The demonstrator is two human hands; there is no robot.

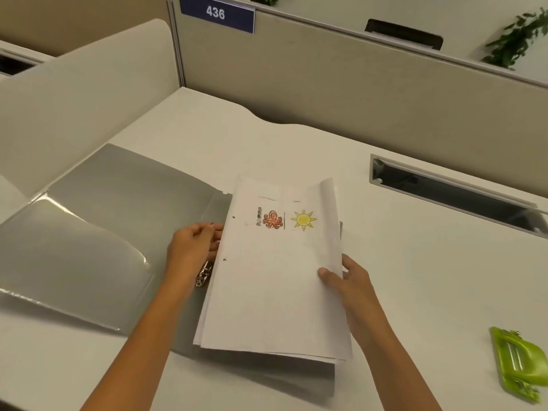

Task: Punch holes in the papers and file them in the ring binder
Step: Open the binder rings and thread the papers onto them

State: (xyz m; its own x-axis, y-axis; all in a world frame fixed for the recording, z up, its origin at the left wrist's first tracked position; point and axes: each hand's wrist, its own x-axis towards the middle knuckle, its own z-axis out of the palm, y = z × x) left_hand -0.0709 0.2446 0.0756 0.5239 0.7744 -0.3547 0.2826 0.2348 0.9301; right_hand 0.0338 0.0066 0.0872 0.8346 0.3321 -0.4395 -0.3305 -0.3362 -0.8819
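A thin stack of white papers (275, 280) is held over the right-hand half of the open ring binder (118, 203), which lies flat on the pale worktop (415, 262). Two punched holes are seen along the stack's left margin, close to the binder's spine; an orange octopus and a yellow sun are drawn on the top sheet.

The right hand (351, 287) is closed on the stack's right edge, thumb on top and fingers beneath, so the far right corner curls upward. The left hand (194, 247) is placed at the spine beside the chrome ring mechanism (204, 272); its grip is loosely curled and touches or nearly touches the stack's left edge, but whether a sheet or a ring is pinched cannot be told.

The stack is judged light, limp and easily creased; the sheets look smooth and liable to slide against one another, so the holes could be thrown out of line. It is best taken by opposite long edges, with the punched margin kept squared and supported near the holes, where tearing is likeliest.

The binder's covers look like stiff grey plastic with a matt surface; a glossy, wavy clear pocket lies inside the left cover. The rings are hard, shiny metal. A lime-green plastic hole punch (517, 363), rounded and smooth, lies well to the binder's right.
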